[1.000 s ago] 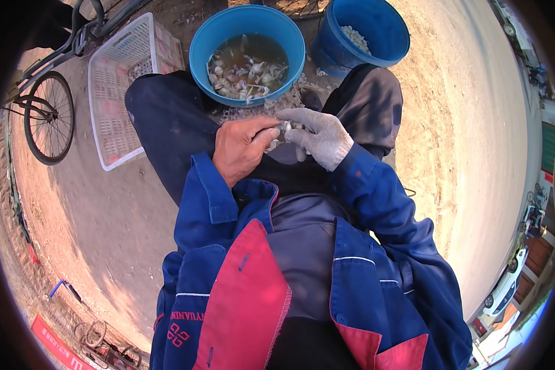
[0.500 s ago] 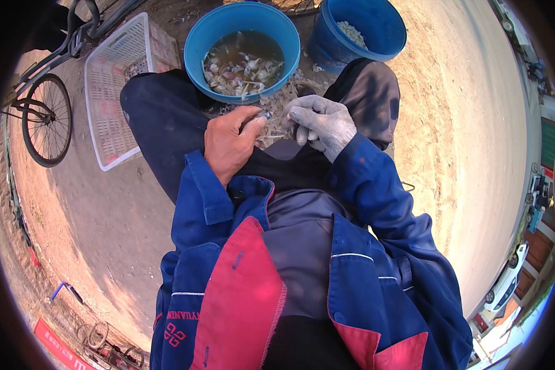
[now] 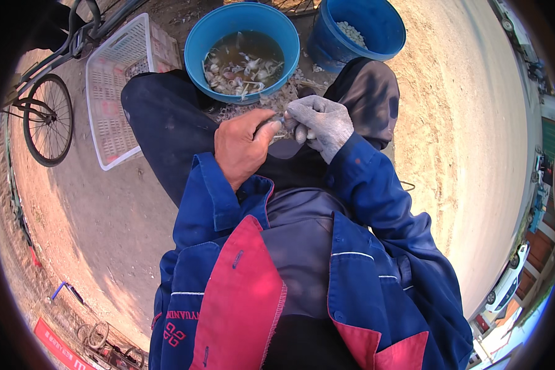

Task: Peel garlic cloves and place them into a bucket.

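My left hand (image 3: 243,145) is bare and closed, thumb against forefinger, on a small dark, shiny thing too small to make out. Its fingertips meet those of my right hand (image 3: 324,126), which wears a dusty whitish glove. The gloved fingers are curled, with a pale garlic clove (image 3: 311,134) showing among them. Just beyond, between my knees, a round blue basin (image 3: 194,52) holds murky water. Unpeeled garlic (image 3: 243,73) floats in it, in bulbs and pieces. To its right stands a blue bucket (image 3: 382,28) with white peeled cloves (image 3: 351,35) in it.
Dry garlic skins (image 3: 283,95) litter the ground below the basin. A white plastic crate (image 3: 111,123) stands left of my knee, and a bicycle wheel (image 3: 48,120) is farther left. A pale dirt road (image 3: 456,154) runs along the right, with a parked white car (image 3: 507,277).
My left hand has moved right and slightly inward, so its fingertips now touch the gloved ones. My right hand has shifted only a little to the left.
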`<state>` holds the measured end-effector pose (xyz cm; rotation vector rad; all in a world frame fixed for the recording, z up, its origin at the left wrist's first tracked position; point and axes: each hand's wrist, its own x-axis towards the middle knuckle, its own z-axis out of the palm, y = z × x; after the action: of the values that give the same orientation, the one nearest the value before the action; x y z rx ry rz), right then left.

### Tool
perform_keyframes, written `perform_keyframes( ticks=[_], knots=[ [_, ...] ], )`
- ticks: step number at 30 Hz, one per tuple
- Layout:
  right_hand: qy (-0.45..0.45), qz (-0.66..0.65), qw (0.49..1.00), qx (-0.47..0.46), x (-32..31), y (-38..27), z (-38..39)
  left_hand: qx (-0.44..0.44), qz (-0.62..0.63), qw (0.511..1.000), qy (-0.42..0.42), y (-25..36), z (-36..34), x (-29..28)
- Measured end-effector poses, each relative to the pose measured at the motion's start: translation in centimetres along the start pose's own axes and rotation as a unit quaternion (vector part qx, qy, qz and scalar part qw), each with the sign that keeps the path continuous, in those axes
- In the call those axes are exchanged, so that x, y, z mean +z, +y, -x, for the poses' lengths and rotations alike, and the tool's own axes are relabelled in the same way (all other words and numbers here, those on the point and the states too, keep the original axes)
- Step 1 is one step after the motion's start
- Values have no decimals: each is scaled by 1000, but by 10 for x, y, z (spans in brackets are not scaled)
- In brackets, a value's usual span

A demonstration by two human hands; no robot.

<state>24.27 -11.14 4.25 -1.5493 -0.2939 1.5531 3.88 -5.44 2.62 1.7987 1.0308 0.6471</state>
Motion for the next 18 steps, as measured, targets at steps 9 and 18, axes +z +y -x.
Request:
perform_keyframes(
  ticks=[9, 18],
  knots=[
    [24, -18, 999, -28, 4, 10, -1, 15, -58, 998, -2, -1, -2, 5],
    [49, -20, 998, -45, 9, 16, -1, 28, -91, 995, 18, -1, -3, 9]
  ],
)
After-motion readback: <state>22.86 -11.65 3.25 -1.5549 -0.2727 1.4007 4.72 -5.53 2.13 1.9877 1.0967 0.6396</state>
